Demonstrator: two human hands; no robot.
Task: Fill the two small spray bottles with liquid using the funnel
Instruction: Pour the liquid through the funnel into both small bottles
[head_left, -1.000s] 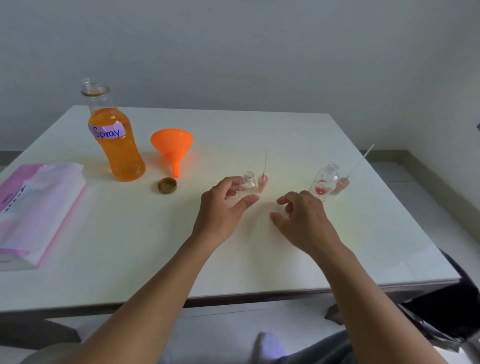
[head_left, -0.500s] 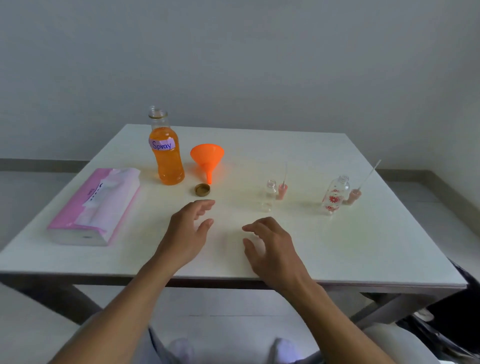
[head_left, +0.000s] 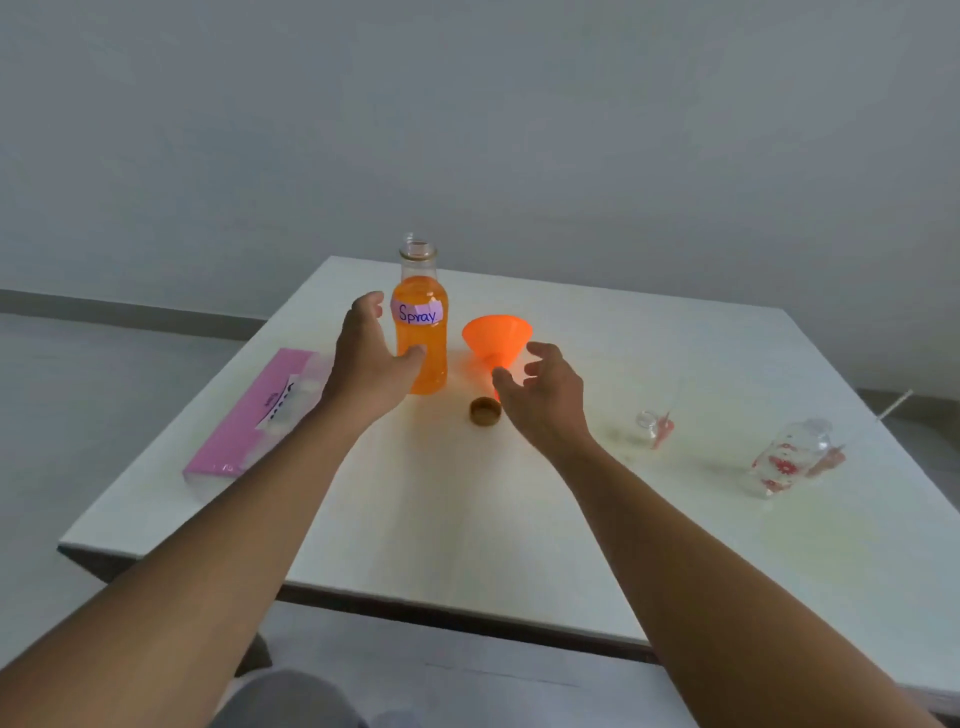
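Orange plastic funnel (head_left: 496, 338) stands on the white table (head_left: 467, 519) with its wide mouth up and its spout down, just right of the big bottle (head_left: 421, 358) of orange liquid labelled "Spray", which is uncapped. The right hand (head_left: 545, 395) is just beside the spout, fingers spread and loosely bent, holding nothing; the thumb tip overlaps the spout, but whether it touches cannot be told. The left hand (head_left: 363, 358) is opened around the big bottle, fingers at its left side and thumb in front of it, not yet closed on it. A brown cap (head_left: 485, 410) lies on the table between the two hands. The two small spray bottles are well apart to the right: a tiny clear one (head_left: 647, 423) with a pink spray head (head_left: 662, 431) beside it, and a flowered one (head_left: 784, 462) further right. A pink tissue pack (head_left: 260, 415) lies at the left. Half a second earlier both hands were low near the front edge of the table, far from the funnel and the big bottle; now they have reached forward to them.
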